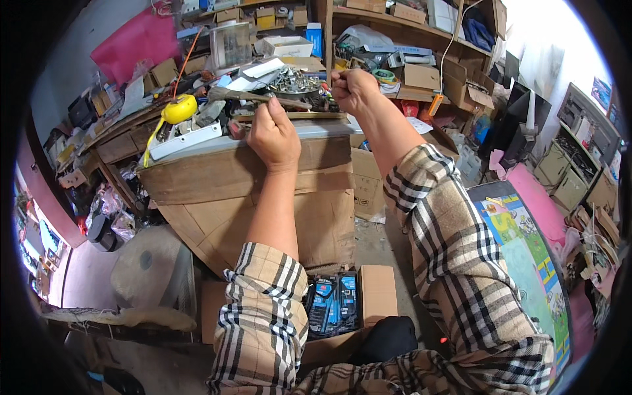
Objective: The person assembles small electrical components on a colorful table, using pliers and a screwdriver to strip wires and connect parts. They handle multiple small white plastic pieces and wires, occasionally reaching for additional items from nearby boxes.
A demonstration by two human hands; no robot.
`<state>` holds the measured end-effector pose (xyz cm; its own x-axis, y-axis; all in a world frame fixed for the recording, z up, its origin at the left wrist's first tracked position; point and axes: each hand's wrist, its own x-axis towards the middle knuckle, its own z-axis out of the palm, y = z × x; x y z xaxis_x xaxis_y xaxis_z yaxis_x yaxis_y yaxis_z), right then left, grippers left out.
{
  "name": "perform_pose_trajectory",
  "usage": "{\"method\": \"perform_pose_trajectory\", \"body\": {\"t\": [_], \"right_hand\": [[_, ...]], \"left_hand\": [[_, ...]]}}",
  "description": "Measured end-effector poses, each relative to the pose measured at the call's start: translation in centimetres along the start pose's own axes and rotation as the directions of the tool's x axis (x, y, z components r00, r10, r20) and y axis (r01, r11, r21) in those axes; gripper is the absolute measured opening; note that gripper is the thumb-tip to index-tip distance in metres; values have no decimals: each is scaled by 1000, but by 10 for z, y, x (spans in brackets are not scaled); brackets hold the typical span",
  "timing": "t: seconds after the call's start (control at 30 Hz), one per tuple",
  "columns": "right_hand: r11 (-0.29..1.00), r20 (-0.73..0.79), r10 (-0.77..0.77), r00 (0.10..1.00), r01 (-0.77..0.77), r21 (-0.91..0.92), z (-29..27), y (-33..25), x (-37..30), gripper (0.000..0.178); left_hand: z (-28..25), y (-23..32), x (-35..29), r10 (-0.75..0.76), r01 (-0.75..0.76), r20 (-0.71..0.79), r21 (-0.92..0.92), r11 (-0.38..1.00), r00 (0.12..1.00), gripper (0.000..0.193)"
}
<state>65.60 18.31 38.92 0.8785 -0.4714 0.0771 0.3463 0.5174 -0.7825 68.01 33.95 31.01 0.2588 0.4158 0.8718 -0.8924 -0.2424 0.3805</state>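
Brush-like tool [291,103], lying among bench clutter just beyond the left hand [274,137], should prove light and stiff-handled, best gripped mid-handle; that hand's and the right hand's [355,90] fingers curl closed, any pinched item indiscernible.

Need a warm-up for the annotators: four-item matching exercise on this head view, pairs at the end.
1. Tape measure
2. Brush-like tool
3. Blue packages
4. Right hand

A. Inside an open carton
B. Fingers curled
C. Yellow casing
D. Close by the left hand

Pairs: 1-C, 2-D, 3-A, 4-B
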Motion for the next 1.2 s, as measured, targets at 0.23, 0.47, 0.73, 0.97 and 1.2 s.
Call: {"method": "perform_pose_trajectory", "body": {"t": [0.23, 0.47, 0.73, 0.97, 1.2], "right_hand": [[990, -123, -119, 985, 109, -84, 29, 16, 19, 19], [921, -130, -219, 967, 161, -354, 30, 25, 22, 19], [909, -93, -215, 972, 164, -384, 40, 24, 10, 17], [935, 9, -262, 965, 256, -246, 31, -8, -9, 12], [853, -72, -303, 950, 237, -466, -103, -76, -183, 15]], "left_hand": [[-2, -1, -1, 25, -26, 16, 14, 1000, 1000, 27], [-1, -1, -4, 42, -43, 22, 25, 999, 999, 27], [-1, -1, -3, 59, -59, 5, 30, 998, 998, 26], [-2, -3, -4, 83, -84, 7, 59, 995, 996, 26], [0, 9, -7, 44, -66, 116, 193, 979, 992, 24]]}}
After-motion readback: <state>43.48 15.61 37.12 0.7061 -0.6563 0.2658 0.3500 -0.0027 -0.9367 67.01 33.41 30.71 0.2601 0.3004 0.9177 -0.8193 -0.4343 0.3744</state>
